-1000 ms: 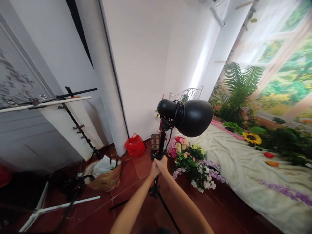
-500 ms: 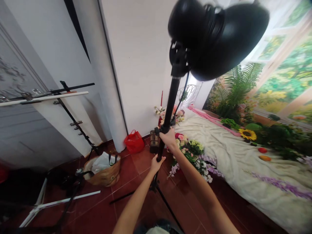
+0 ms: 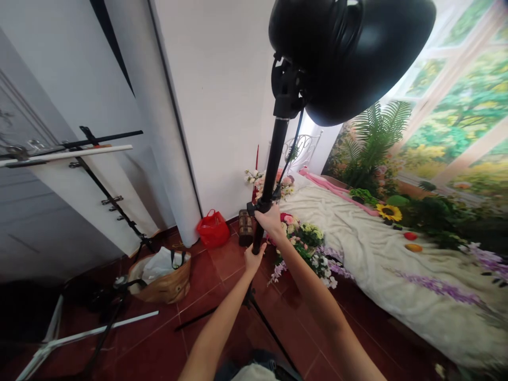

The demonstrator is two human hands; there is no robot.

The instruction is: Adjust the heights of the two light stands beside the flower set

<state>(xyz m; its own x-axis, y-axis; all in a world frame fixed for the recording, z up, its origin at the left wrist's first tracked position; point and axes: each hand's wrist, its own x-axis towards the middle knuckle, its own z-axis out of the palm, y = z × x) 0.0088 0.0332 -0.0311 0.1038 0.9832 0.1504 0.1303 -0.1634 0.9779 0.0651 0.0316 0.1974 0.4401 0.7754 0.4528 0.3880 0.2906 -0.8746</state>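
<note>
In front of me stands a black light stand (image 3: 274,159), slightly tilted, with a large black studio lamp (image 3: 349,58) on top. My right hand (image 3: 270,221) grips the pole just under its black clamp collar. Lower down, my left hand (image 3: 254,258) is wrapped round the same pole. A thin cable (image 3: 296,140) hangs from the lamp along the pole. The stand's legs (image 3: 272,333) spread out on the tiled floor below my hands.
A bed with a cream cover (image 3: 341,211) and flowers is on the right. Bunches of flowers (image 3: 305,243) lie beside the stand. A red bag (image 3: 213,228), a small chest (image 3: 245,227) and a woven basket (image 3: 169,283) sit on the floor. Another stand (image 3: 109,190) is at left.
My view has turned slightly to the right, so the surroundings sit further left. Both hands keep their hold on the pole, and the lamp appears slightly higher in view.
</note>
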